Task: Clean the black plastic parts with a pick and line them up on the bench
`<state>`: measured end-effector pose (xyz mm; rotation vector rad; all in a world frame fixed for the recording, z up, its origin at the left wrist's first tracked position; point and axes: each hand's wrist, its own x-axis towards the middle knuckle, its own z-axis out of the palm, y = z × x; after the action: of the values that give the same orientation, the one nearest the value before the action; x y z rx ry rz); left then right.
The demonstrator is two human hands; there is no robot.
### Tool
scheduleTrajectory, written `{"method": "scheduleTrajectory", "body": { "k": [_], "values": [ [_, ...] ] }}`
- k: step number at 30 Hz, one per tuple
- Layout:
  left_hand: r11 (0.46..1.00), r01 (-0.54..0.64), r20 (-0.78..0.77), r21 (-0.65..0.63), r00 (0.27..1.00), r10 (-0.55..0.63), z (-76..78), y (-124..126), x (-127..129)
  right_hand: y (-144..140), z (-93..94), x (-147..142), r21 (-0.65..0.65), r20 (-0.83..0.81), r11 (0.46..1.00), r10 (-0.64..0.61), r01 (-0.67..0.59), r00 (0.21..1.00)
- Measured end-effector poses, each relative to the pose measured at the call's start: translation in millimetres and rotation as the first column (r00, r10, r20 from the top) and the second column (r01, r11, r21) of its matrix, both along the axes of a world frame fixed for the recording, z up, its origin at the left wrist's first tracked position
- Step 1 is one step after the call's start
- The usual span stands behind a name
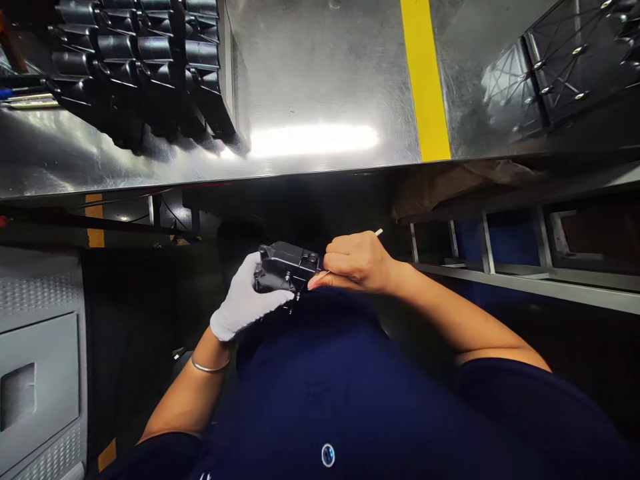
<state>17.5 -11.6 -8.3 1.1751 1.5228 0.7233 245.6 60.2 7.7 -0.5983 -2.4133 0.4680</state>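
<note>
In front of the near edge of a shiny metal desk [320,87], a white-gloved left hand [245,300] grips a boxy black plastic part [286,265], and beside it the bare right hand [357,260] is closed around a thin pale stick [379,232].

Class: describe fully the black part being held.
The black part is boxy with angled faces, apparently moulded plastic, with small shiny fittings on its near side. Tilted, off the metal table, it is gripped by the white-gloved left hand. The bare right hand, holding a thin tool, is at its right end; contact there is unclear.
</note>
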Motion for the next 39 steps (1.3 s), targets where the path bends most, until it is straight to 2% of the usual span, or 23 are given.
{"method": "scheduleTrajectory", "body": {
  "k": [2,5,8,10,12,15,18,23,26,30,34,36,39],
  "values": [
    [0.998,-0.066,0.02,0.016,0.998,0.066,-1.3,-1,2,-1,-1.3,1,-0.139,-0.086,0.99,0.006,-0.018,0.996],
    [0.984,-0.129,-0.057,0.119,0.989,0.137,-5.1,-3,0,-4,-2.2,5,-0.302,-0.103,0.951,-0.103,0.067,0.989],
    [0.945,-0.047,-0.186,0.324,0.976,0.112,-10.7,-5,-9,-7,-3.0,9,-0.284,-0.031,0.944,-0.183,0.167,0.983],
    [0.895,0.045,-0.244,0.444,0.967,0.073,-13.7,-6,-14,-9,-3.5,10,-0.252,0.003,0.952,-0.181,0.176,0.983],
    [0.852,0.117,-0.266,0.51,0.964,0.027,-15.2,-7,-17,-10,-3.5,10,-0.237,0.042,0.956,-0.169,0.174,0.985],
    [0.807,0.17,-0.26,0.566,0.965,-0.022,-14.2,-7,-18,-10,-2.4,9,-0.243,0.12,0.957,-0.134,0.16,0.984],
    [0.784,0.196,-0.244,0.589,0.968,-0.059,-11.4,-8,-18,-9,-1.8,9,-0.253,0.187,0.958,-0.09,0.137,0.978],
    [0.716,0.285,-0.222,0.637,0.958,-0.183,-2.4,-6,-15,-4,-5.6,8,-0.211,0.284,0.959,-0.124,0.188,0.951],
    [0.673,0.329,-0.239,0.663,0.944,-0.226,3.6,-4,-11,-2,-5.5,9,-0.331,0.233,0.932,-0.067,0.144,0.97],
    [0.668,0.344,-0.287,0.659,0.937,-0.2,5.3,-2,-12,-3,0.9,14,-0.549,0.114,0.836,0.079,-0.004,0.99],
    [0.678,0.331,-0.268,0.656,0.942,-0.2,0.9,-2,-17,-5,4.3,14,-0.619,0.028,0.777,0.168,-0.115,0.985],
    [0.712,0.291,-0.237,0.639,0.955,-0.178,-1.8,-3,-19,-5,3.6,14,-0.588,-0.014,0.799,0.145,-0.125,0.989],
    [0.765,0.238,-0.217,0.599,0.967,-0.131,-4.8,-4,-21,-3,1.4,12,-0.417,0.029,0.908,0.042,-0.027,0.999]
  ]
}}
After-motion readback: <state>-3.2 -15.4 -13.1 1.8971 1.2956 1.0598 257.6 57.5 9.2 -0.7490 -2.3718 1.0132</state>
